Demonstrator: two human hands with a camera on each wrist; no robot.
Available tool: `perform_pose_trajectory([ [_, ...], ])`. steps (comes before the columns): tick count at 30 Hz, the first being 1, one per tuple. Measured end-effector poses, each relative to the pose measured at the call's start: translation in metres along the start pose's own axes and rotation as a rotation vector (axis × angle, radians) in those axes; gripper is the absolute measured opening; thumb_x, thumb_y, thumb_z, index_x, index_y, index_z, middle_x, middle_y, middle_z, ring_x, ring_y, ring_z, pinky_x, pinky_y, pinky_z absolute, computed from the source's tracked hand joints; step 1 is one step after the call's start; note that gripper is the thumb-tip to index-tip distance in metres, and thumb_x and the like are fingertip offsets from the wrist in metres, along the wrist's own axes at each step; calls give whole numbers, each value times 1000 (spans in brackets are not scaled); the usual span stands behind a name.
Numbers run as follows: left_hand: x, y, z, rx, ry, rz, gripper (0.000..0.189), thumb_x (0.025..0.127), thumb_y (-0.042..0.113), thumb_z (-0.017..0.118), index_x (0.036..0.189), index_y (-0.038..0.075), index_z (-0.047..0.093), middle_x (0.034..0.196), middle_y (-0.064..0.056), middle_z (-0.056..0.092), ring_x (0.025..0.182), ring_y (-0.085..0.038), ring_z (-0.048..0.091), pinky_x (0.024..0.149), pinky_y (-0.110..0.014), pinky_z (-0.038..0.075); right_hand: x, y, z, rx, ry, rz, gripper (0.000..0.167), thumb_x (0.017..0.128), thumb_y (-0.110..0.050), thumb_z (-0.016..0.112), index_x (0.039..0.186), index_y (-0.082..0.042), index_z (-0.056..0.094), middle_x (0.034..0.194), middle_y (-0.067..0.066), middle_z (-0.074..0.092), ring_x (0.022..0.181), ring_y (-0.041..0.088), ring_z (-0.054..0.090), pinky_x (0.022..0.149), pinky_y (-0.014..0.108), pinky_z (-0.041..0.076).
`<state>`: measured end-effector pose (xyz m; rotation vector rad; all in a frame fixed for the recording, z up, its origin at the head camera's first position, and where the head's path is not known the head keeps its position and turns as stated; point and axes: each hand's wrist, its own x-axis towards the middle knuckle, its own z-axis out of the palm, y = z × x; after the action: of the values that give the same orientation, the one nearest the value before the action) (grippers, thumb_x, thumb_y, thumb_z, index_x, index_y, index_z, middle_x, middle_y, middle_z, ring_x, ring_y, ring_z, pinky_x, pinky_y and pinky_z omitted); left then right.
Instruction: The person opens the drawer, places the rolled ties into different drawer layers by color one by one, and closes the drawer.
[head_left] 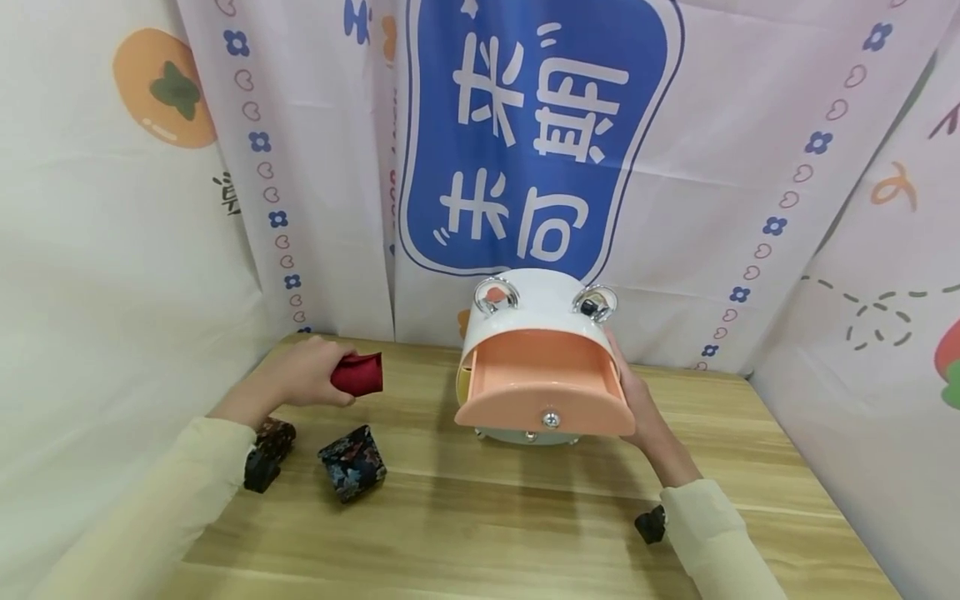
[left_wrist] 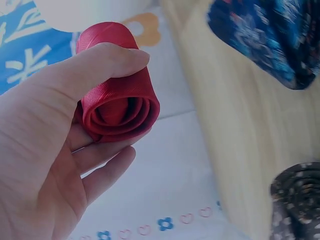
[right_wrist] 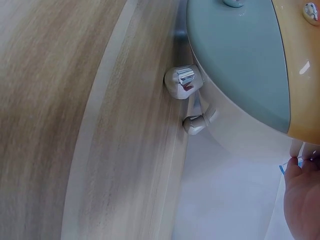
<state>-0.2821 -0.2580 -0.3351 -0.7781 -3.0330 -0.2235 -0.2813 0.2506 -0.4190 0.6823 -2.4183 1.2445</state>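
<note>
My left hand (head_left: 313, 372) holds a rolled red necktie (head_left: 359, 375) above the left of the table, thumb over it and fingers beneath; its coiled end faces the left wrist camera. Below lies a dark blue floral rolled necktie (head_left: 354, 463). Close to the left wrist, a brown patterned rolled necktie (left_wrist: 300, 200) is partly cut off in the left wrist view. Toward the back stands a white rounded drawer box (head_left: 536, 302), its peach top drawer (head_left: 517, 406) pulled out. My right hand (head_left: 634, 402) touches the box's right side with its fingertips, partly hidden behind the drawer.
The box has silver feet (right_wrist: 184, 82), a blue-green bottom drawer (right_wrist: 245, 60) and chrome rings (head_left: 497, 295) on top. Printed cloth (head_left: 330, 167) hangs behind the wooden table (head_left: 480, 533) and on both sides.
</note>
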Motion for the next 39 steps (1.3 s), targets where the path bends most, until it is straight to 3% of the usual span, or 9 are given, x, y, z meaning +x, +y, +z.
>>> perform_pose_trajectory([
  [11,3,47,-45,-5,13,61,47,78,29,86,116,7,70,93,-3,71,78,-16,63,67,-33,51,0,5,-7,-29,9,-1,114,89,-3,78,170,-33,3,171,14,36,151,40,43,120,58,36],
  [16,5,73,-63,20,25,117,45,78,27,87,114,7,70,93,-3,71,79,-16,63,67,-32,52,-1,3,-8,-38,20,-14,112,90,-3,77,170,-31,3,171,15,34,151,40,42,122,35,36],
  [18,6,84,-69,41,25,130,46,79,29,87,115,8,70,92,-2,71,79,-16,63,66,-31,52,-1,2,-9,-38,25,-17,112,90,-3,76,170,-30,3,171,15,34,151,40,41,122,32,35],
  [25,10,117,-86,81,9,176,44,80,33,87,113,11,69,90,0,70,77,-15,62,65,-31,50,2,3,-7,-23,12,18,112,89,-3,75,170,-30,3,171,19,33,152,44,39,121,62,33],
  [39,21,163,-106,105,28,266,39,83,34,82,113,15,67,94,2,70,83,-18,62,70,-33,51,2,4,0,6,-2,23,114,89,1,75,169,-36,3,171,19,33,153,43,39,122,61,33],
])
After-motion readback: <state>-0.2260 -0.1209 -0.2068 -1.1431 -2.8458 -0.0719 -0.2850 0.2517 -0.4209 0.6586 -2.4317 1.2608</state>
